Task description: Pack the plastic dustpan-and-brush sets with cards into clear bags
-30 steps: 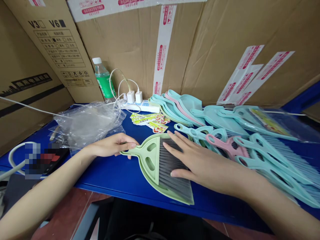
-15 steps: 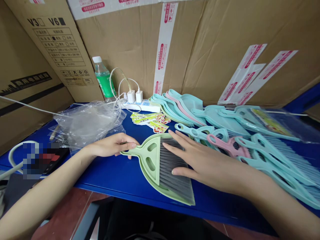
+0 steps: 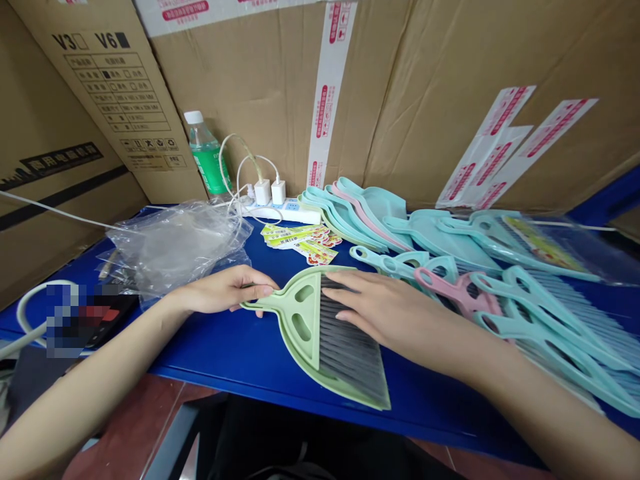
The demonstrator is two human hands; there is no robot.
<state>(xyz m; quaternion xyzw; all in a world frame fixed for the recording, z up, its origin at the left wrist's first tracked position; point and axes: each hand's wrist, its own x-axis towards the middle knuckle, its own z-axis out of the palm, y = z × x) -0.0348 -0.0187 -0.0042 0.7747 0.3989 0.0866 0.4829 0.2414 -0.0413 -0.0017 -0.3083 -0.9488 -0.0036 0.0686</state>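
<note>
A green hand brush with grey bristles lies nested on a green dustpan, whose rim shows around it. My left hand pinches the stacked handles at their left end, thumb on top. Over the upper part of the bristles rests my right hand, its fingers stretched out and flat, gripping nothing. Beyond my right hand lie several blue brushes and a pink brush. Behind these, blue dustpans and a pink dustpan overlap in a row.
Clear plastic bags lie at the left, near a dark phone-like device. Printed cards sit in front of a white power strip with chargers and cables. A green-labelled bottle stands by the cardboard boxes at the back.
My right hand has shifted slightly, its spread fingers coming closer together and lying flatter over the bristles. My left hand, the brush and the dustpan stay put.
</note>
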